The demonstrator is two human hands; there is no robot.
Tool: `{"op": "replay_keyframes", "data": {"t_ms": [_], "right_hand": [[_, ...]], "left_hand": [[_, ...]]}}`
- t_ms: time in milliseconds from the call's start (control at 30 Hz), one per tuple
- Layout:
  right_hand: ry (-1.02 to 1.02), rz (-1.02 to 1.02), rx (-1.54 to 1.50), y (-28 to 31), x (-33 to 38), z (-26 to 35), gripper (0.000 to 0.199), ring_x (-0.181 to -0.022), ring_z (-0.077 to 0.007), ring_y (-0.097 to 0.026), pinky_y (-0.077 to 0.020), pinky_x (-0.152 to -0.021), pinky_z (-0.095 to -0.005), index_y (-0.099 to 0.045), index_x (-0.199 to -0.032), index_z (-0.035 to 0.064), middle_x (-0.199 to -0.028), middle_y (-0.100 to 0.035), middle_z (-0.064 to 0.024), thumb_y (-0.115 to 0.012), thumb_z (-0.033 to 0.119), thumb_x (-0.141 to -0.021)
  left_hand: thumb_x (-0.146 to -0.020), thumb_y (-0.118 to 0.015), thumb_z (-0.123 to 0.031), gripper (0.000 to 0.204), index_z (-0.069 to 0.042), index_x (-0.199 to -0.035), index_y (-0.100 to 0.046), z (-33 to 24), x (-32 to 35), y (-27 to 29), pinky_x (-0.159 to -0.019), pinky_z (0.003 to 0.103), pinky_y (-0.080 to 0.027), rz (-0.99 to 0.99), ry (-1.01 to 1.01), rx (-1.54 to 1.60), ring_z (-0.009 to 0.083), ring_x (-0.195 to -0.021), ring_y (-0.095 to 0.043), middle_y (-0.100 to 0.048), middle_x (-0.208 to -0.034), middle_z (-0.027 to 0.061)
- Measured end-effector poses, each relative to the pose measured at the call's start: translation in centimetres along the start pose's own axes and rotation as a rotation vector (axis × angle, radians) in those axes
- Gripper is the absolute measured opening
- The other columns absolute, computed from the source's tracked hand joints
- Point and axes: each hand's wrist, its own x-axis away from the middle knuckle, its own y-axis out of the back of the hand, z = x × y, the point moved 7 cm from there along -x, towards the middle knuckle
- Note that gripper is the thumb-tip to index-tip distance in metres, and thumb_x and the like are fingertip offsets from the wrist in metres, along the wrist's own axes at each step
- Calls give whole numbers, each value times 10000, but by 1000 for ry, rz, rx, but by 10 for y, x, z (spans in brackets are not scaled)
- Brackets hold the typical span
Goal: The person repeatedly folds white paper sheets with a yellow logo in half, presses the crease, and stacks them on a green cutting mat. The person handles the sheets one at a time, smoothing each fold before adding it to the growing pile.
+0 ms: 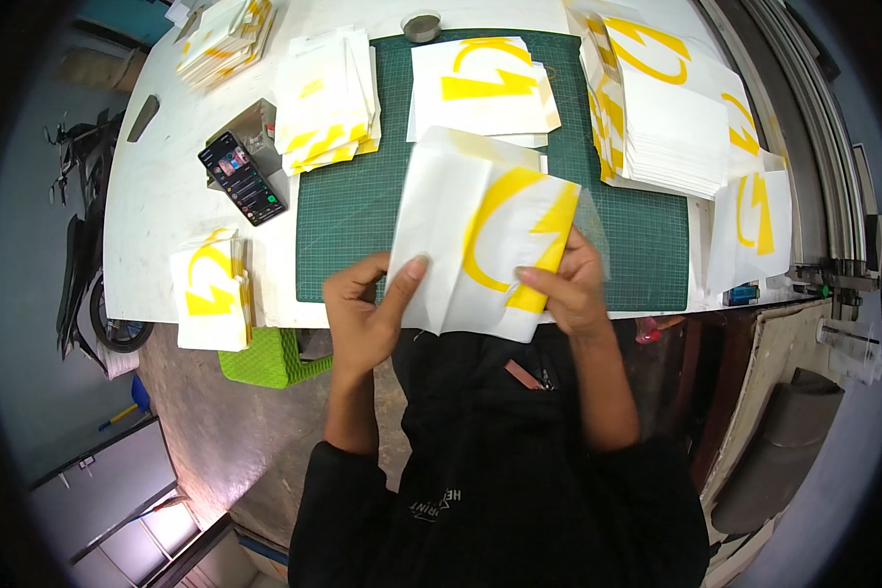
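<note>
A white sheet with a yellow print (pixel 441 235) is held up over the front edge of the table, a crease running down it. My left hand (pixel 365 306) pinches its left lower side, thumb on top and fingers behind. My right hand (pixel 570 286) grips the right lower side over the yellow print, thumb in front. Whether the sheet is paper or thin plastic, I cannot tell. A see-through sheet edge (pixel 592 233) shows behind it by my right hand. Beneath is a green cutting mat (pixel 348 235), with a pile of similar printed sheets (pixel 485 88) at its far side.
More printed stacks stand at the far left (pixel 225 44), left of centre (pixel 328 103), near left (pixel 211 294) and right (pixel 661 118). A phone (pixel 242 178) leans on a grey block (pixel 255 132). A round tin (pixel 421 27) sits at the back; a green bag (pixel 260 361) is below the table edge.
</note>
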Motion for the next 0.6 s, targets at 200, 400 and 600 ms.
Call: {"op": "replay_keyframes", "data": {"t_ms": [200,400,600], "right_hand": [[-51,-49,263,25,9,27,470,-945,-183,-760,-596,-884,-310,-549,-1305,-71,-1037,-777,-183,-758,-102,-885],[-41,-103,344,33,13,41,420,-876,-160,-762,-588,-826,-278,-532,-1220,-32,-934,-785,-169,-793,-61,-892],[-10,-102,367,43,14,32,310,-842,-144,-748,-582,-806,-260,-570,-1143,-15,-927,-778,-163,-788,-24,-922]], "left_hand": [[-966,-793,-89,139,43,-925,-779,36,6,8,-651,222,-472,-6,160,80,50,-710,-609,-734,-799,15],[-951,-798,-78,127,37,-899,-782,62,3,18,-655,220,-459,4,254,190,50,-699,-599,-723,-779,18],[-951,-796,-88,143,44,-899,-786,74,-2,18,-668,219,-457,14,309,187,61,-698,-603,-735,-791,34]]}}
